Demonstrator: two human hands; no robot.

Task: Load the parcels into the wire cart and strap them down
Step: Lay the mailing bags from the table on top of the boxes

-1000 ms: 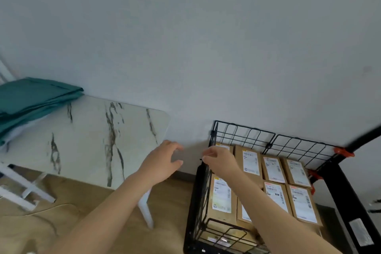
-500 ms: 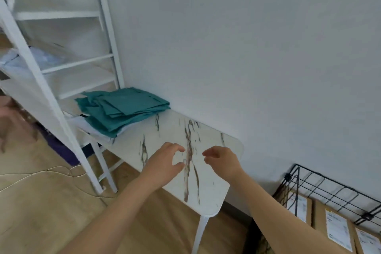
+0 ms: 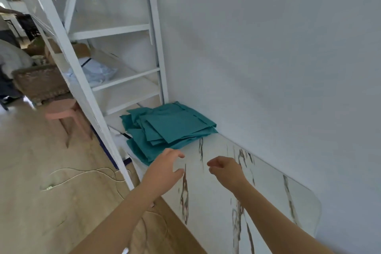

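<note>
My left hand hangs over the near edge of the table, fingers relaxed and a little spread, thumb out below them, holding nothing. My right hand is just beside it, apart from it by a small gap. Its fingers are loosely curled inward, and it too holds nothing. Both bare forearms reach in from the bottom of the view. I cannot tell whether either hand touches the surface below.

Under the hands lies the white marble-pattern tabletop with dark veins, its long side against the plain white wall. Just beyond my left fingertips, at the far end of that top, sits a stack of folded teal cloths, their edges fanned and uneven.

Behind the stack stands a white metal shelving rack with slanted braces. On one of its shelves rests a pale blue crumpled bundle.

To the left, on the light wooden floor, a thin white cable loops near the rack's leg. Further off are a pink round-topped stool and a brown woven box.

From here I cannot tell where the wire cart and the parcels are.
</note>
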